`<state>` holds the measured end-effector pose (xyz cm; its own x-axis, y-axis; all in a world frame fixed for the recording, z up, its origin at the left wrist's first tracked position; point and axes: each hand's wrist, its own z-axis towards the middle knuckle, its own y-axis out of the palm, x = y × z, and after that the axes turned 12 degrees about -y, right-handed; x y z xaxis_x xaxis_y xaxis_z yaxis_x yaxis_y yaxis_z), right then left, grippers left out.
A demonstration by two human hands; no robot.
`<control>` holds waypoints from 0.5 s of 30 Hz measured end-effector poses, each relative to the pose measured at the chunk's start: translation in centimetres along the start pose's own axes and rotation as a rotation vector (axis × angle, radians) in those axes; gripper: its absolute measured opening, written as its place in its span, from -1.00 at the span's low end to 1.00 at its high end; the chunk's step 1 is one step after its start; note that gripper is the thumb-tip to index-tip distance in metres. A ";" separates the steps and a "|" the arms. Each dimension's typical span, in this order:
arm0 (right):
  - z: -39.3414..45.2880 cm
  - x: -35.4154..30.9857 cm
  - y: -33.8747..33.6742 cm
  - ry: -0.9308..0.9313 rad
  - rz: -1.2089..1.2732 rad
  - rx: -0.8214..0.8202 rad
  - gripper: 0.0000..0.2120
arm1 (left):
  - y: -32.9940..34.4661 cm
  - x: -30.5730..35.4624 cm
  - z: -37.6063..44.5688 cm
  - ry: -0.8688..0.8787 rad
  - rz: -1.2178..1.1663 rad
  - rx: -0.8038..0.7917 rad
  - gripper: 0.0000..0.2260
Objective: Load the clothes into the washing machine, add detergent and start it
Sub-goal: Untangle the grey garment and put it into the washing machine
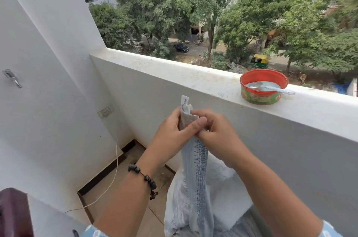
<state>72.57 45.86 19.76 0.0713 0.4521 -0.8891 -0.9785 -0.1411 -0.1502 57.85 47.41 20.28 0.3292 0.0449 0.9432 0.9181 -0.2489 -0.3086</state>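
- Left hand (175, 130): fingers curled round the top of a pale blue-and-white garment (195, 188), thumb laid across its front.
- Right hand (215, 132): fingers curled, pinching the same top edge, touching the left hand.
- Garment hangs straight down from both hands, between the forearms; a stitched blue band runs down its middle. A white label (185, 101) sticks up just above the left hand.
- Garment's lower part is cut off by the frame's bottom edge; kind of clothing cannot be told.
- Beaded bracelet (144, 177) on left wrist.
- Up and right of the hands: parapet ledge (174, 70) carrying a red-rimmed tin (263, 86) with white powder and a spoon (275, 89) resting in it.
- Left of the hands: wall socket (105, 110), white cable (114, 174) trailing down to the floor.
- Far lower left: dark maroon object (11, 213), cut off, not identifiable.
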 end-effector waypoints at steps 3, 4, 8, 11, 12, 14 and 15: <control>-0.8 -0.7 -0.4 0.060 0.287 -0.263 -0.54 | -0.6 -0.2 0.1 0.031 -0.061 0.088 -0.60; -0.8 -0.3 -0.8 0.071 0.313 -0.264 -0.51 | -1.1 -0.2 -0.1 0.036 -0.078 0.109 -0.67; 0.1 1.1 -1.9 0.003 0.031 0.115 -0.64 | -3.3 0.1 -1.1 0.014 -0.137 0.144 -0.70; 0.5 1.5 -1.9 0.002 -0.031 -0.053 -0.41 | -4.4 1.4 -2.4 0.003 -0.143 0.076 -0.66; 0.7 1.5 -1.7 0.022 -0.012 -0.155 -0.40 | -4.7 1.9 -2.7 0.013 -0.121 0.060 -0.66; 0.9 1.7 -0.8 0.055 0.057 -0.322 -0.57 | -5.6 2.6 -3.4 0.051 -0.102 0.071 -0.67; 1.0 1.8 -0.3 0.064 0.093 -0.373 -0.67 | -6.1 2.9 -3.7 0.066 -0.110 0.092 -0.69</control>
<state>72.81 47.55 18.66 0.0085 0.3680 -0.9298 -0.8448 -0.4948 -0.2036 52.40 45.49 25.34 0.2126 0.0023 0.9771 0.9652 -0.1565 -0.2096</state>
